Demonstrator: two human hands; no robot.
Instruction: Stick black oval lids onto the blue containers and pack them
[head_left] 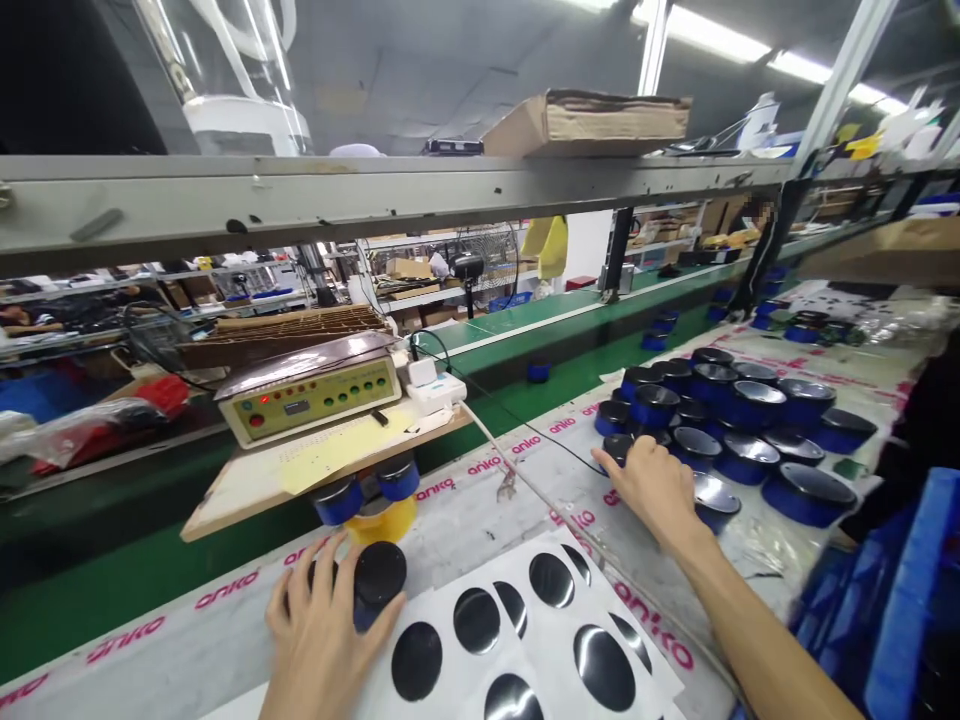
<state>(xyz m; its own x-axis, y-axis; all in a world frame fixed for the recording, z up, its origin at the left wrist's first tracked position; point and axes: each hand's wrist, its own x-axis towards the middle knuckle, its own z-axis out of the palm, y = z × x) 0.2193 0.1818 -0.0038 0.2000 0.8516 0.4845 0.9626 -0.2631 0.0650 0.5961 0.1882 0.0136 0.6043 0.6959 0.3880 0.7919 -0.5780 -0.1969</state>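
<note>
My left hand (322, 615) curls its fingers around a blue round container with a black top (381, 572), low on the bench. On the right, my right hand (654, 485) is closed at another blue round container with a dark top (616, 447), at the near left edge of a crowded group. My knuckles partly hide that grip. Between my hands lie white sheets (450, 598) bearing several glossy black round stickers (604, 666). The group of blue containers (757, 402) extends beyond my right hand.
A yellow-fronted control box (315, 400) sits on a wooden board (247, 480), above more containers and a yellow round piece (384, 522). A white cable (517, 470) crosses the bench. Behind runs a green conveyor (502, 385); a metal shelf beam (420, 190) spans overhead. Blue crate at right (911, 590).
</note>
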